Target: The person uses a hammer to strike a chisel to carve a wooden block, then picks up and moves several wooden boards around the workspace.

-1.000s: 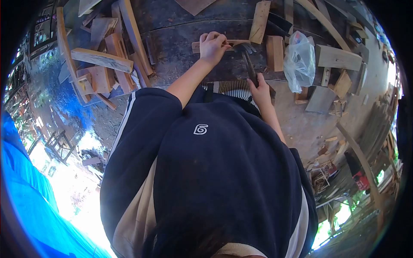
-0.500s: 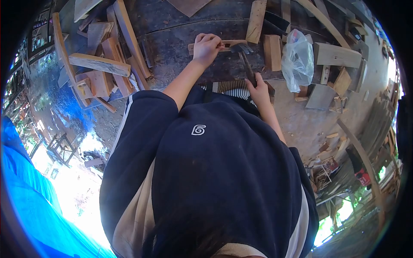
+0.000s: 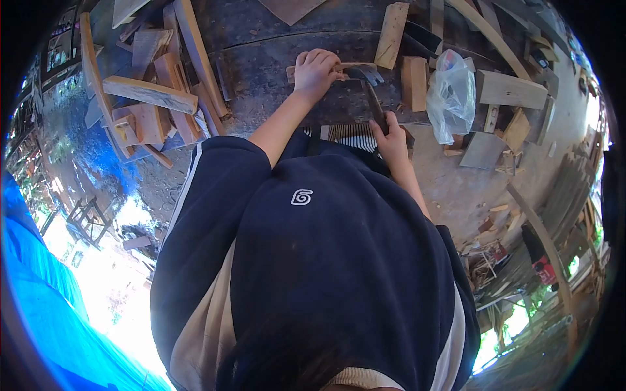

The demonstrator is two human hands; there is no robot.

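Note:
My right hand [image 3: 393,137] is closed round the dark handle of a claw hammer [image 3: 374,103]. Its metal head is at the right end of a narrow wooden strip [image 3: 358,66], which lies on the dark workbench [image 3: 261,72]. Whether the head touches the strip cannot be made out. My left hand [image 3: 315,73] rests over the strip's left part with curled fingers, thumb and fingertips drawn together at the wood. Anything small between those fingertips is hidden.
Right of the hammer stand a wooden block [image 3: 414,83], an upright board [image 3: 392,36] and a translucent plastic bag [image 3: 451,94]. Stacked timber offcuts [image 3: 150,93] lie at left. More boards [image 3: 512,88] fill the right side, and a blue tarp [image 3: 39,287] hangs at lower left.
The hammer head has shifted slightly right and tilted over the strip's end. My left hand stays on the strip, its fingers slightly moved. The whole view has shifted a little.

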